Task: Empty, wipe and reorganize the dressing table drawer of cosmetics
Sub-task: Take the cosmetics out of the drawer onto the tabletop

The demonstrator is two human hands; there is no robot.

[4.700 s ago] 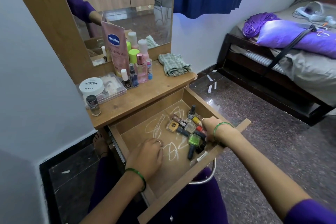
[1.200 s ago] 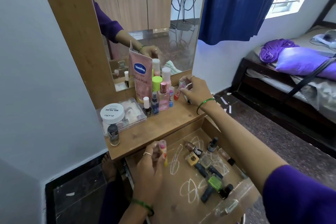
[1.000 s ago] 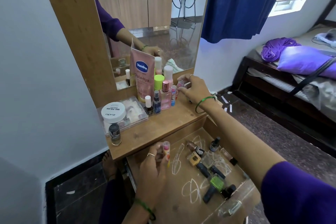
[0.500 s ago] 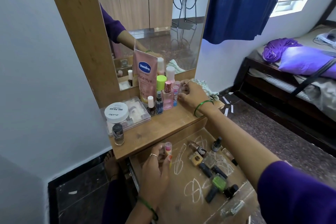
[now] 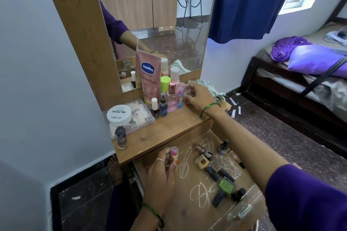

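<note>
The wooden drawer (image 5: pixel 189 210) stands pulled out, chalk scribbles on its bottom, with several nail polish bottles (image 5: pixel 217 170) lying at its right side. My left hand (image 5: pixel 161 176) is over the drawer's left part and pinches a small pink-capped tube (image 5: pixel 174 153) upright. My right hand (image 5: pixel 199 97) reaches onto the tabletop (image 5: pixel 165 131) beside the row of small bottles (image 5: pixel 171 98). Its curled fingers hold a small clear item against that row; the item is mostly hidden.
A pink Vaseline tube (image 5: pixel 148 77) leans on the mirror (image 5: pixel 169 24). A white nail polish remover tub (image 5: pixel 119 114) sits on a clear case, a dark bottle (image 5: pixel 121 138) in front. A folded cloth (image 5: pixel 210 86) lies behind my right hand. A bed (image 5: pixel 300 73) stands at the right.
My right hand came up from the drawer with a small item and has lowered it to the tabletop beside the bottle row. My left hand lifted a pink-capped tube and holds it still.
</note>
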